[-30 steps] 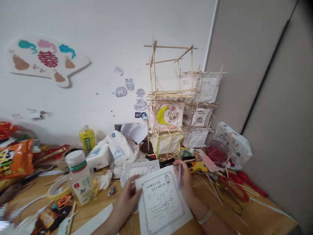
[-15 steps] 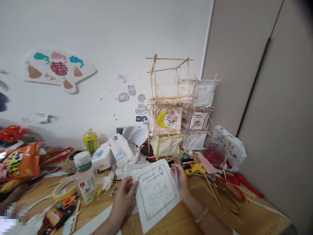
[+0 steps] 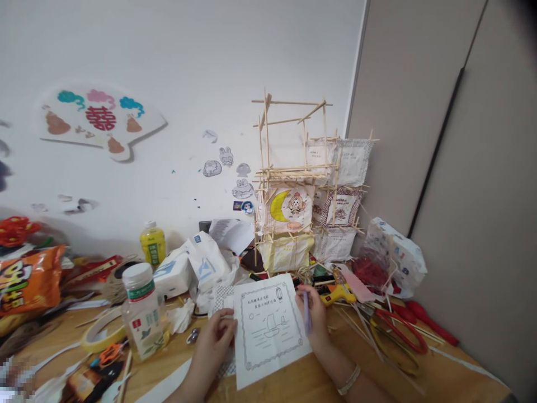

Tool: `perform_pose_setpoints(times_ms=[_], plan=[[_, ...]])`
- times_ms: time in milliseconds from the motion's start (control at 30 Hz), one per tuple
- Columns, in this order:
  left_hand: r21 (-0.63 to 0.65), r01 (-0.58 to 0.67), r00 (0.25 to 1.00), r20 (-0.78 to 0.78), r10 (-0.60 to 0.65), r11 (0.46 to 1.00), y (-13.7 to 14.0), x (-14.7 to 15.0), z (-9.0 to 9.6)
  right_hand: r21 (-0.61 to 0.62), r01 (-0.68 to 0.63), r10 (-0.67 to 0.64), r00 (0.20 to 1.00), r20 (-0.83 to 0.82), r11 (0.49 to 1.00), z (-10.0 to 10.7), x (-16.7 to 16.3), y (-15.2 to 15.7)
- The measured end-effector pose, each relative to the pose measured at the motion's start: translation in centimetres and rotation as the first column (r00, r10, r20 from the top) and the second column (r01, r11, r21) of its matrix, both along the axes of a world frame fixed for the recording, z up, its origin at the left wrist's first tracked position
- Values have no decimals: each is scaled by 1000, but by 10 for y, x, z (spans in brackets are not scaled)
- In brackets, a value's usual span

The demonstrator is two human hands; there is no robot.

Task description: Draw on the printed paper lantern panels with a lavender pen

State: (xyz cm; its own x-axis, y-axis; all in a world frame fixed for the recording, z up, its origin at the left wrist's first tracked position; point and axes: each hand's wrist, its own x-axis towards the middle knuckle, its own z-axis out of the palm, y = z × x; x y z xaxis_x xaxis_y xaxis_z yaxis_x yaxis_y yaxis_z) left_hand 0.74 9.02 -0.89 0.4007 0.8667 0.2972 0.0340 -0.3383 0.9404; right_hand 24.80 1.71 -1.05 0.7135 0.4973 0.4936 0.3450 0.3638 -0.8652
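Observation:
A white sheet of paper [image 3: 268,355] with a line drawing of sailing boats, handwritten lines and a wavy border is held up in front of me. My left hand [image 3: 216,338] pinches its left edge, fingers curled. On the other side, my right hand [image 3: 316,322] grips a purple pen [image 3: 306,312], its fingers also at the sheet's right edge. Part of a second sheet with a cross-hatched border [image 3: 221,296] shows behind the first one. Beyond the hands stands a lantern-like frame of thin wooden sticks [image 3: 300,173], several of its sides covered with drawn panels.
A clear bottle with a white cap [image 3: 142,313], a tape roll [image 3: 103,330] and tissue packs [image 3: 174,271] lie left. To the right are a yellow glue gun [image 3: 338,294], scissors with red-orange handles [image 3: 405,333] and loose sticks. An orange snack bag [image 3: 33,280] lies far left.
The sheet has turned slightly clockwise and sits straighter, its lower edge raised. Both hands have shifted a little with it, and the pen stays in my right hand.

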Motion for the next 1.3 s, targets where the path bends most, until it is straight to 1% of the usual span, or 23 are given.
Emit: perform_pose_setpoints(times_ms=[300, 533, 833, 967, 1300], plan=[[71, -6, 1000, 12, 5, 997, -5, -2, 5, 10, 22, -22, 1000, -4, 1000, -1, 1, 0], [112, 6, 999, -38, -1, 994, -4, -4, 5, 33, 29, -29, 1000, -5, 999, 6, -3, -2], [126, -8, 995, -100, 21, 992, -7, -4, 6, 42, 47, -49, 998, 35, 998, 12, -4, -8], [133, -26, 993, -107, 40, 991, -9, -3, 7, 38, 39, -41, 998, 46, 999, 14, -6, -9], [153, -27, 995, -91, 42, 988, -13, -3, 11, 38, 38, -40, 998, 53, 999, 13, -5, -9]])
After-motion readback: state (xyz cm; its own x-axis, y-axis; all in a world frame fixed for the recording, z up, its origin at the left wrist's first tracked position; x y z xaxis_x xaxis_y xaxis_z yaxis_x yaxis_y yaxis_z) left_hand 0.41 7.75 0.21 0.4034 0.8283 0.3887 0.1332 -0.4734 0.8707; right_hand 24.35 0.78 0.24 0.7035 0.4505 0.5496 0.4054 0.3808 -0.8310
